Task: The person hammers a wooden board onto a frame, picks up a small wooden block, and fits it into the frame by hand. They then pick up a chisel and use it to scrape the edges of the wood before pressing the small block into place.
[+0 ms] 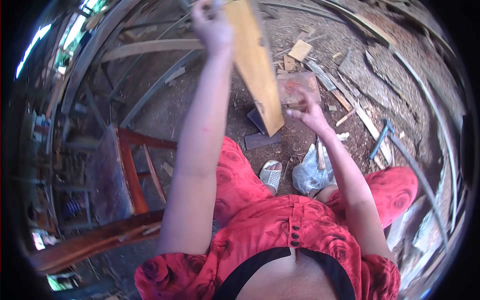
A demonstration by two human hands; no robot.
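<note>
A long, yellowish wooden board [255, 65] rises tilted in front of me, its upper end cut off by the top of the view. My left hand [214, 25] is closed at the board's upper left edge; the fingertips are blurred and partly out of view. To the right of the board's lower end, my right hand [311, 114] has its fingers apart and holds nothing. Behind those fingers lies a flat, reddish-stained block [297, 87]. Dark flat pieces [262, 141] lie on the ground under the board's lower end.
A wooden chair [132, 170] stands at left. Between my legs is a clear plastic bag [311, 172] with a wooden handle [320, 152] at it. A blue-headed hammer [384, 137] lies at right among wood strips and offcuts [300, 50]. Long poles [150, 47] cross the upper left.
</note>
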